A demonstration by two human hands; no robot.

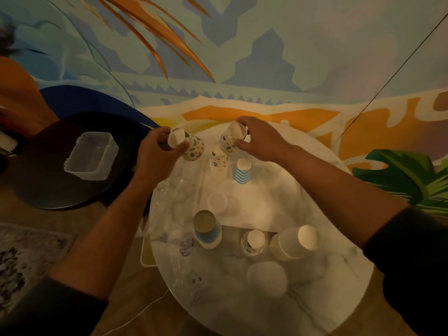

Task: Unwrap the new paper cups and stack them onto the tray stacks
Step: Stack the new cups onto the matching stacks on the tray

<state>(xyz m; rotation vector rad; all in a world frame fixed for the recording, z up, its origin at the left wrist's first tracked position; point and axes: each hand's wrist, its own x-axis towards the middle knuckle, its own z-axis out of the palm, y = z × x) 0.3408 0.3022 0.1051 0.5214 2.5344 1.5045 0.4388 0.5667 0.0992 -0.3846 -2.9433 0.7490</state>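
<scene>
Two bunches of floral paper cups are in the air above the far side of the round white table [339, 275] — one in each hand. The left hand [157, 154] grips its floral cups [191, 147] with fingers curled around the bottom end, and the bunch leans to the right and down. The right hand [257, 139] holds the other floral cups [230, 140] from above, thumb and fingers pinching the base.

Just below and between the hands stands a floral stack [219, 163], upside down, and close beside it a blue striped stack [242, 172]. I cannot see clearly the rim of a tray under them, the surface there is too pale. Nearer to the person there are a second striped stack [208, 232], a small stack [252, 241] and a plain white stack [294, 242]. Crumpled clear wrapping [174, 207] lies on the left part of the table.

It seems the unwrapping of these cups is already done, and the step in hand is the stacking — the loose floral cups go onto the standing floral stack. The next move probably needs one hand to turn its bunch straight, mouth down, and centre it over the top of that stack before lowering, gently, because the narrow stack can tip against the striped one beside it.
</scene>
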